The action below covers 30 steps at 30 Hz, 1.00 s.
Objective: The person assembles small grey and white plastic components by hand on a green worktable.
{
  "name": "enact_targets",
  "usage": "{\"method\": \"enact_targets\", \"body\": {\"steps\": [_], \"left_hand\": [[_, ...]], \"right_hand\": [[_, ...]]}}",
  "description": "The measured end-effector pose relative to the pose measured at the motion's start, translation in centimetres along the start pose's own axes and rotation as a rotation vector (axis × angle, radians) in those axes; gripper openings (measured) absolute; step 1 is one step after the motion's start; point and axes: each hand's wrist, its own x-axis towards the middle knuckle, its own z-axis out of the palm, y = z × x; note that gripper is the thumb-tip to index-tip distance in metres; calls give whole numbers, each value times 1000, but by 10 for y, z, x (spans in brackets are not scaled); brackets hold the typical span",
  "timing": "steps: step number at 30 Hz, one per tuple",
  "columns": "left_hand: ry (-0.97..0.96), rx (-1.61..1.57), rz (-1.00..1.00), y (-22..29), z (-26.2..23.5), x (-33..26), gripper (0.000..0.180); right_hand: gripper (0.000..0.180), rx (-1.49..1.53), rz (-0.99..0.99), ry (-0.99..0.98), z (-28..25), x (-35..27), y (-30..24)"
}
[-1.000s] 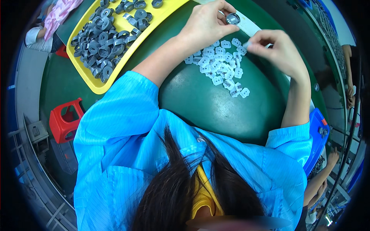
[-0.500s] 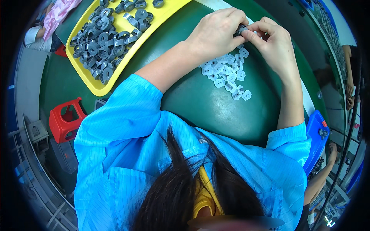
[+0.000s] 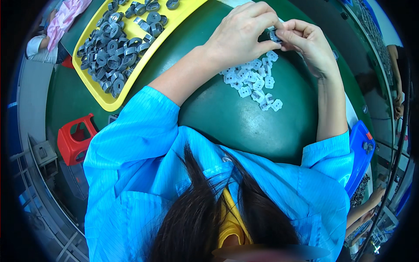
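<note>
My left hand [image 3: 242, 37] and my right hand [image 3: 310, 47] meet at the far side of the green table. Between their fingertips sits a small dark grey round part [image 3: 274, 36]. My left thumb and fingers curl around one side of it. On the other side, my right thumb and forefinger press against it; the remaining right fingers are folded and partly hidden. Just below the hands lies a loose pile of small translucent white plastic pieces [image 3: 257, 81], with dark spots on them. Left of my left arm, a yellow tray [image 3: 114, 103] holds many grey round parts [image 3: 114, 56] like the held one.
A blue tray [image 3: 360, 155] with a few dark parts rests by my right elbow. To the left stands a red plastic stool [image 3: 77, 139]. Other people's arms [image 3: 366, 205] show along the right edge, and a person with pink cloth [image 3: 65, 19] at the upper left.
The grey part shows more plainly between my fingers, and my right fingers have shifted around its edge. The view has moved slightly, so the tray and pile sit a little further left.
</note>
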Motion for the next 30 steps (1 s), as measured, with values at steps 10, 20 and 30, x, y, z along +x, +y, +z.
{"method": "enact_targets", "body": {"steps": [10,20,30], "left_hand": [[-200,178,148,-16,-1,-7,34],[112,-53,42,-9,9,-3,32],[-22,235,-48,-10,5,-1,34]], "right_hand": [[18,-383,-5,20,12,-7,-10],[17,401,-112,-18,13,1,4],[11,-157,-142,354,8,8,13]]}}
